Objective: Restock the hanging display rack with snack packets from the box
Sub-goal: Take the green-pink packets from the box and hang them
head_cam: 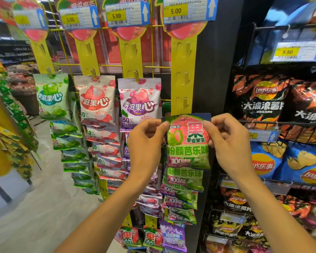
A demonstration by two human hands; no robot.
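Pinching the top corners of a green snack packet (pixel 187 141), the left hand (pixel 144 143) and right hand (pixel 228 141) hold it against the yellow hanging strip (pixel 183 77); light, crinkly, soft-filled; best gripped by its flat sealed header.

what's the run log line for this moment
step: hanging packet | left hand + right hand: pinch green-pink packet top corners | at: rightmost yellow strip | hooked: cannot tell

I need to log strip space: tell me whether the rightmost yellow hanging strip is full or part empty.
Part empty. The rightmost yellow plastic hanging strip shows bare hooks above the green-and-pink snack packet that both hands pinch; packets hang only below it.
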